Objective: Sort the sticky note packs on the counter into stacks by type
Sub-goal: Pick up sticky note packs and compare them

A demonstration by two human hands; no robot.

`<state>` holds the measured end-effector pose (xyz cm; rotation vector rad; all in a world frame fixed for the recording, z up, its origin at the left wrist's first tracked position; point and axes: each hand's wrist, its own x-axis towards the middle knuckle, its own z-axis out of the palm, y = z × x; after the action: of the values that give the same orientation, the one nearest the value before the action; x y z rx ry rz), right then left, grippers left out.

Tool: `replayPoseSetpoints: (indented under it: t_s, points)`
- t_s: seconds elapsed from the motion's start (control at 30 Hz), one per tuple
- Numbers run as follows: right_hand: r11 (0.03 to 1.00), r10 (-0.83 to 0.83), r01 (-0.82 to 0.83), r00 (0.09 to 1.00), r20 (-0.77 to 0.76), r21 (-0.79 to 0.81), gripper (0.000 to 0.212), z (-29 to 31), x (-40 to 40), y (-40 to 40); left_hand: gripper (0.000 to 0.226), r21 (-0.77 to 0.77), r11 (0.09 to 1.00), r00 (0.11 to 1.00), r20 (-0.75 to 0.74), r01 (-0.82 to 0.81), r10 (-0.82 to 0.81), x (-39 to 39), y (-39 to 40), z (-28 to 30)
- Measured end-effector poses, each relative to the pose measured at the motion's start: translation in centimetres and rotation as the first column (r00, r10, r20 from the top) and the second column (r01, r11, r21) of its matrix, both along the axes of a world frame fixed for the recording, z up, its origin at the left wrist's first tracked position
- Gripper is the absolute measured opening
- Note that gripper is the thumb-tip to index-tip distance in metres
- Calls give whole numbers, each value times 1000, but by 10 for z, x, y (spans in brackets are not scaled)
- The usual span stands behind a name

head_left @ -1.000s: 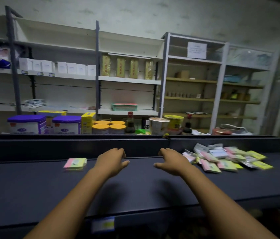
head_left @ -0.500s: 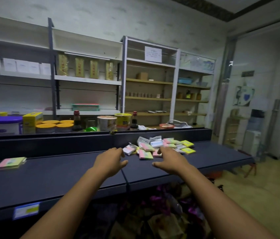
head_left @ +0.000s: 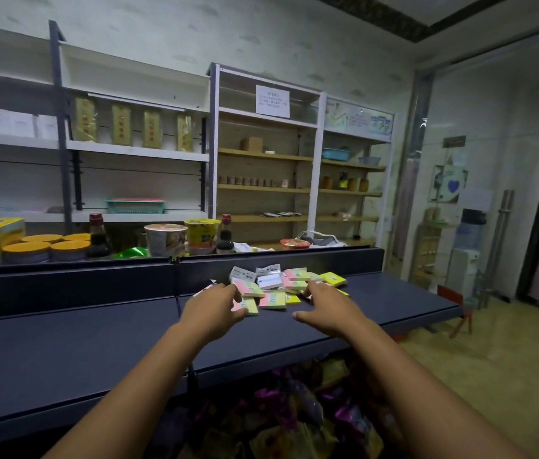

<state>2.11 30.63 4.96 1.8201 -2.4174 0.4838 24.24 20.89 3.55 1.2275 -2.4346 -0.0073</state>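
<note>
Our left hand (head_left: 210, 309) hides part of a pink-and-green sticky note pack (head_left: 248, 306). We cannot read the white paper notice (head_left: 272, 100) on the shelf.

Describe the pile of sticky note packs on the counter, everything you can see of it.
The pile of sticky note packs lies loose and unsorted on the dark counter, against its raised back edge. It mixes pink-and-green striped packs, plain yellow ones and white-wrapped ones, overlapping at odd angles. The left hand touches a striped pack at the near left; the right hand reaches its near right edge.
</note>
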Motion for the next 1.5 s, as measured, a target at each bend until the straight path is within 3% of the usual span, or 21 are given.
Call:
replayPoseSetpoints:
  t_s: [0.5, 0.67, 0.93, 1.23, 1.5]
  points:
    - [999, 29, -29, 999, 13, 28, 55, -9, -112, -127, 36, 59, 993, 995, -9, -99, 100, -101, -124, -5]
    - [995, 91, -93, 994, 53, 37, 61, -19, -128, -170, 36, 88, 975, 979, 12, -202, 202, -112, -153, -20]
    - [961, 272, -273, 962, 34, 47, 54, -29, -157, -234, 41, 200, 907, 926, 4, -371, 378, -139, -177, -44]
    - [904, 428, -427, 901, 66, -29, 49, -29, -190, -285, 45, 303, 791, 808, -98, -531, 580, -165, -200, -61]
    - [894, 448, -445, 890, 92, -46, 41, -37, -206, -296, 46, 404, 790, 688, -399, -461, 606, -169, -203, -66]
